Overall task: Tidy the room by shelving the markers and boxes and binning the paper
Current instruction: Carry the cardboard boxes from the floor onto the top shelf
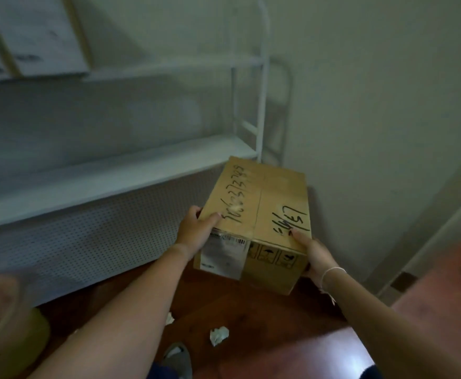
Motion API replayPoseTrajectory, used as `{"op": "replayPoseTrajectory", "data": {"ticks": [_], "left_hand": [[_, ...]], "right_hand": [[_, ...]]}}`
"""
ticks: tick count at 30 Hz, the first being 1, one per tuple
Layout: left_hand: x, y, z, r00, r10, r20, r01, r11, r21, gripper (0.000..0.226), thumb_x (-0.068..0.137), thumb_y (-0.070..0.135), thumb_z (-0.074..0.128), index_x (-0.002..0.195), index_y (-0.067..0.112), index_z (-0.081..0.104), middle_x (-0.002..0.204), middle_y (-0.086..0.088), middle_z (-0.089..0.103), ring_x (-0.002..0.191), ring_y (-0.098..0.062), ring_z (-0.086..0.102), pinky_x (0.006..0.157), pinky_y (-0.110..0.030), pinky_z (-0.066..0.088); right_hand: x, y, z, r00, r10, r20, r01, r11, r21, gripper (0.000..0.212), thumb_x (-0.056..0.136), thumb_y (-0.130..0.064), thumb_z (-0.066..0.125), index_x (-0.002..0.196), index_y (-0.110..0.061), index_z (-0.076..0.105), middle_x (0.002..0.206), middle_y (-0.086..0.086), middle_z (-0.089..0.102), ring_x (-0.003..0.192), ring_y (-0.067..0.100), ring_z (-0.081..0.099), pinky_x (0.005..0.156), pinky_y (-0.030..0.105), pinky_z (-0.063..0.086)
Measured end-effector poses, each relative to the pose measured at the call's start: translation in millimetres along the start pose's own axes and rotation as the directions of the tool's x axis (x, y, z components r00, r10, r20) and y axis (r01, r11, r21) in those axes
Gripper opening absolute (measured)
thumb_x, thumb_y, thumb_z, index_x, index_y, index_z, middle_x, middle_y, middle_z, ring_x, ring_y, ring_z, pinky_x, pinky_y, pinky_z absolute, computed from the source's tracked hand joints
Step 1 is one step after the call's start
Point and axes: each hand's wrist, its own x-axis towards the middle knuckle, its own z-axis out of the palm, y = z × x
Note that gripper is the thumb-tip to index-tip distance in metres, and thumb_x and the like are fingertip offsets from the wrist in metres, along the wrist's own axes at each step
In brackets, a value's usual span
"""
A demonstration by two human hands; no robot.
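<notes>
Head view: both hands, left hand [196, 231] and right hand [315, 255], grip cardboard box [259, 214].

A brown cardboard box [259, 214] with black handwriting on its taped top and a white shipping label on its near side is held in the air, tilted, just off the shelf's right end. Two crumpled white paper balls [218, 335] lie on the reddish floor below.
</notes>
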Motion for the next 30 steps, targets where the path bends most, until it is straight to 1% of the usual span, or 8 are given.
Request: {"op": "replayPoseTrajectory", "data": {"ticks": [4,8,12,15,18,21,23,30], "left_hand": [[-34.8,32.1,-30.2,0.994,0.075,-0.08,-0.074,0.997,0.02,0.031,0.091,0.037,0.059,0.107,0.013,0.048,0.091,0.003,0.055,0.08,-0.009,0.054,0.061,-0.026,0.04],[-63.8,58.3,-46.7,0.976,0.136,-0.172,-0.137,0.991,0.007,0.031,0.091,0.038,0.059,0.107,0.015,0.048,0.093,0.002,0.056,0.082,-0.01,0.055,0.063,-0.026,0.042],[-86.1,77.0,-51.9,0.953,0.165,-0.255,-0.184,0.982,-0.05,0.027,0.091,0.034,0.06,0.103,0.014,0.046,0.092,0.001,0.056,0.08,-0.012,0.056,0.066,-0.028,0.044],[-108.7,94.3,-53.3,0.924,0.2,-0.327,-0.232,0.971,-0.062,0.027,0.091,0.033,0.06,0.101,0.012,0.046,0.088,0.002,0.054,0.078,-0.014,0.055,0.064,-0.027,0.042],[-121.4,107.1,-58.1,0.894,0.213,-0.394,-0.253,0.966,-0.052,0.027,0.091,0.032,0.06,0.105,0.012,0.049,0.088,0.004,0.055,0.078,-0.009,0.054,0.062,-0.023,0.042],[-136.5,123.2,-63.4,0.862,0.222,-0.456,-0.26,0.965,-0.022,0.027,0.091,0.035,0.06,0.102,0.013,0.049,0.085,0.006,0.055,0.075,-0.006,0.052,0.059,-0.023,0.04],[-146.3,132.9,-68.6,0.845,0.232,-0.481,-0.278,0.96,-0.025,0.028,0.091,0.036,0.06,0.101,0.012,0.049,0.084,0.005,0.055,0.075,-0.011,0.054,0.061,-0.026,0.041],[-165.1,171.0,-91.7,0.796,0.254,-0.55,-0.338,0.939,-0.055,0.029,0.09,0.041,0.059,0.096,0.016,0.046,0.086,0.001,0.055,0.078,-0.016,0.056,0.067,-0.032,0.043]], "right_hand": [[-23.9,-31.7,7.3,0.991,-0.073,0.11,0.075,0.997,-0.012,0.045,0.083,-0.045,0.062,0.122,-0.024,0.057,0.11,0.007,0.069,0.1,0.029,0.063,0.088,0.048,0.047],[-43.6,-63.4,7.0,0.967,-0.138,0.214,0.144,0.989,-0.016,0.05,0.08,-0.046,0.064,0.124,-0.023,0.057,0.111,0.008,0.07,0.103,0.03,0.064,0.094,0.051,0.046],[-63.2,-92.7,6.5,0.941,-0.211,0.265,0.222,0.975,-0.015,0.045,0.085,-0.041,0.061,0.124,-0.019,0.055,0.111,0.009,0.069,0.099,0.029,0.064,0.079,0.043,0.051],[-82.7,-114.5,1.4,0.911,-0.253,0.325,0.272,0.962,-0.012,0.044,0.086,-0.038,0.06,0.125,-0.017,0.054,0.111,0.011,0.067,0.098,0.028,0.064,0.076,0.041,0.051],[-93.0,-130.0,3.2,0.896,-0.28,0.345,0.304,0.952,-0.017,0.044,0.087,-0.037,0.06,0.125,-0.016,0.053,0.112,0.011,0.067,0.096,0.027,0.064,0.07,0.037,0.051],[-103.0,-148.1,3.3,0.876,-0.308,0.372,0.342,0.939,-0.027,0.047,0.085,-0.04,0.061,0.125,-0.017,0.054,0.113,0.01,0.067,0.099,0.029,0.064,0.073,0.039,0.052],[-109.3,-160.4,6.2,0.852,-0.333,0.403,0.377,0.925,-0.034,0.046,0.084,-0.042,0.061,0.124,-0.018,0.057,0.112,0.009,0.068,0.099,0.028,0.064,0.075,0.04,0.053],[-138.6,-210.5,22.2,0.777,-0.392,0.492,0.456,0.89,-0.01,0.04,0.087,-0.04,0.058,0.119,-0.016,0.058,0.102,0.008,0.07,0.081,0.022,0.066,0.061,0.031,0.052]]}}
